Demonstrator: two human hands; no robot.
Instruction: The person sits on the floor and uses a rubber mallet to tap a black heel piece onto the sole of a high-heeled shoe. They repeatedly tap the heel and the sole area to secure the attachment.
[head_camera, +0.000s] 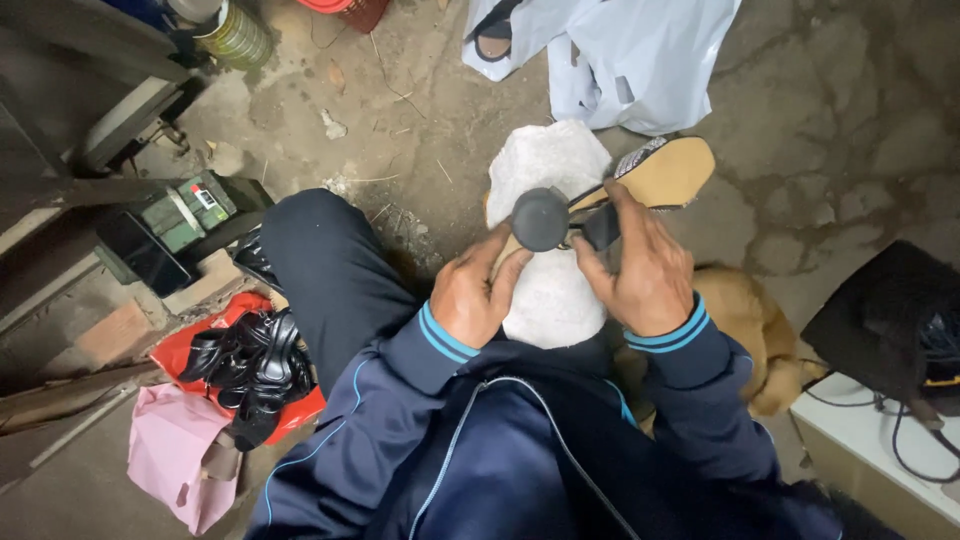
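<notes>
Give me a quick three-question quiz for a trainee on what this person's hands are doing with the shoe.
1. True or false: both hands grip the shoe.
2. Which part of the shoe points toward the camera? A) the toe B) the round black heel tip C) a buckle
3. What lies under the shoe, across the person's lap?

Key
1. True: the left hand and the right hand both hold it near the heel.
2. B.
3. A white fluffy cloth.
</notes>
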